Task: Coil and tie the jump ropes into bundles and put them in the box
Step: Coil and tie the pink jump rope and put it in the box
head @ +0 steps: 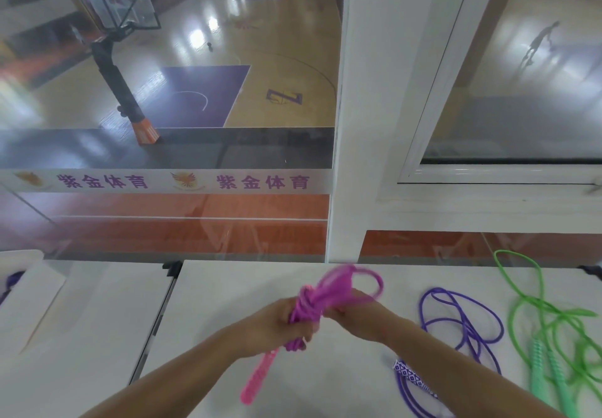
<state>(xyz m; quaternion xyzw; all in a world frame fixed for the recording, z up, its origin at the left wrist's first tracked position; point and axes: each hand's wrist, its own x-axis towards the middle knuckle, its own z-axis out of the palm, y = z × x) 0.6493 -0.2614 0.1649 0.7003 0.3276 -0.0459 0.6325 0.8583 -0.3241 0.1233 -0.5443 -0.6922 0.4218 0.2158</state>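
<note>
Both hands, left hand point(281, 323) and right hand point(356, 315), fingers clamped on pink rope point(309, 303); advise cinching the wrap tight, loops even.

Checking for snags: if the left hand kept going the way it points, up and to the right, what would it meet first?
Probably the right hand, just across the pink rope that the left hand grips; depth is unclear.

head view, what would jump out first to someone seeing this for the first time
The pink jump rope stands out first: low in the centre, above the white table, the left hand and right hand both grip its coiled bundle, one pink handle hanging down. To the right lie a loose purple rope and a green rope. Beyond the glass is a basketball court.
</note>
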